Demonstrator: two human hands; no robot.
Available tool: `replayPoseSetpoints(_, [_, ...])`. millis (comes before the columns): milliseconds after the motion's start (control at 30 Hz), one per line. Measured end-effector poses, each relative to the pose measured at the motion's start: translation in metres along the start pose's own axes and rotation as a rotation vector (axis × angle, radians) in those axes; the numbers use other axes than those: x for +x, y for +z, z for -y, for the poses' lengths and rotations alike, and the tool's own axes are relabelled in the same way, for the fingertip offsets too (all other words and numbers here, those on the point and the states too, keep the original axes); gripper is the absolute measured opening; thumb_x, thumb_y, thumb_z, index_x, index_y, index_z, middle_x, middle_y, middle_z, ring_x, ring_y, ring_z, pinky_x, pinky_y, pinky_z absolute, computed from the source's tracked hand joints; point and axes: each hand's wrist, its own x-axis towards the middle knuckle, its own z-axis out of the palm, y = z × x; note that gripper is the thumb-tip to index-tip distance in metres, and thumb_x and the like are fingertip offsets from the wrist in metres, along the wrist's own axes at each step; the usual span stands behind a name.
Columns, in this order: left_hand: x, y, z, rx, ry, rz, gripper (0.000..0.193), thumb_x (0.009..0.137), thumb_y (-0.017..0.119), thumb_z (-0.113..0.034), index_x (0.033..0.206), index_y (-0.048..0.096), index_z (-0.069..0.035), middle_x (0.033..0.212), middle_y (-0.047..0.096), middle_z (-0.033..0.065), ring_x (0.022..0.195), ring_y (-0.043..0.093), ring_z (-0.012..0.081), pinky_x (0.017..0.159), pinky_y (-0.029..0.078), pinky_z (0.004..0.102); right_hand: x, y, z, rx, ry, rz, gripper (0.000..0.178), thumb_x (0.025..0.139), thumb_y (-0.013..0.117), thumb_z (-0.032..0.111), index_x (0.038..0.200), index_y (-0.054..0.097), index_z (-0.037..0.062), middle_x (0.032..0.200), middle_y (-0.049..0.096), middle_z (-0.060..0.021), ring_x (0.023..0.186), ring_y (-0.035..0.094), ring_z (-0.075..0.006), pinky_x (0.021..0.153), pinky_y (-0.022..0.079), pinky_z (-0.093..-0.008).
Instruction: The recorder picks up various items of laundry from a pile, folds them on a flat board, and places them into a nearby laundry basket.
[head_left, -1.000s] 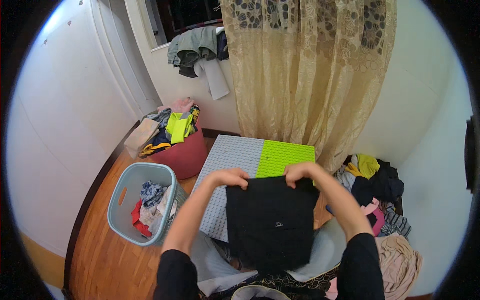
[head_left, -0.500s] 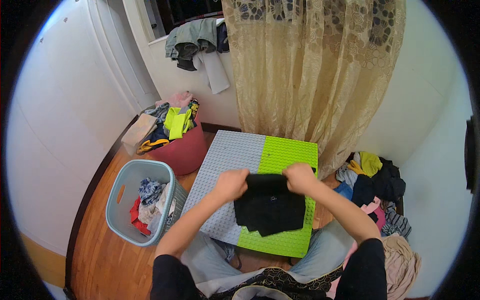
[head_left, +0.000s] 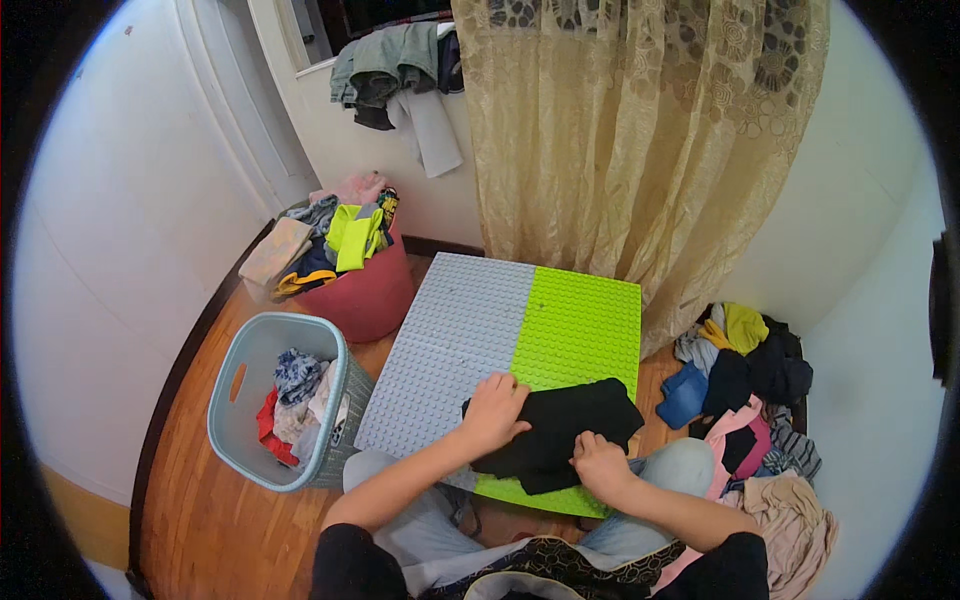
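Note:
A black folded garment (head_left: 565,430) lies across the near part of a low table (head_left: 450,330) topped with grey and green studded plates; its exact kind is hard to tell. My left hand (head_left: 494,412) rests over the garment's left end, thumb and fingers apart. At the near edge, toward the right, my right hand (head_left: 603,470) has its fingers curled onto the cloth.
Left of the table stands a light blue basket (head_left: 228,440) with some clothes inside. Behind it, a red tub (head_left: 375,305) overflows with laundry. Loose clothes (head_left: 745,400) are heaped on the right-hand floor. A gold curtain (head_left: 600,140) hangs beyond the table.
The black garment, held up by its top edge in both hands before, now lies on the table turned sideways. Both hands have come nearer to me, the right one lower than the left.

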Motion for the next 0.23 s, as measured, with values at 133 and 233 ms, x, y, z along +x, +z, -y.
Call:
replayPoseSetpoints(133, [0.039, 0.037, 0.039, -0.414, -0.046, 0.402, 0.075, 0.054, 0.08, -0.037, 0.11, 0.05, 0.003, 0.096, 0.058, 0.0206, 0.09, 0.057, 0.0329, 0.077, 0.046, 0.0375, 0.006, -0.01, 0.008, 0.013, 0.081, 0.001, 0.026, 0.068, 0.064, 0.019, 0.085, 0.052, 0.0045, 0.084, 0.047, -0.0085, 0.077, 0.054, -0.0221, 0.054, 0.051, -0.0294])
replayPoseSetpoints(233, [0.056, 0.039, 0.039, -0.533, -0.073, 0.812, 0.084, 0.051, 0.082, -0.04, 0.111, 0.048, 0.007, 0.101, 0.059, 0.0212, 0.094, 0.058, 0.0296, 0.079, 0.046, 0.0342, 0.006, -0.014, 0.006, 0.068, 0.124, 0.002, 0.033, 0.063, 0.066, 0.018, 0.091, 0.051, 0.0082, 0.087, 0.046, -0.0061, 0.077, 0.054, -0.0218, 0.054, 0.051, -0.0288])
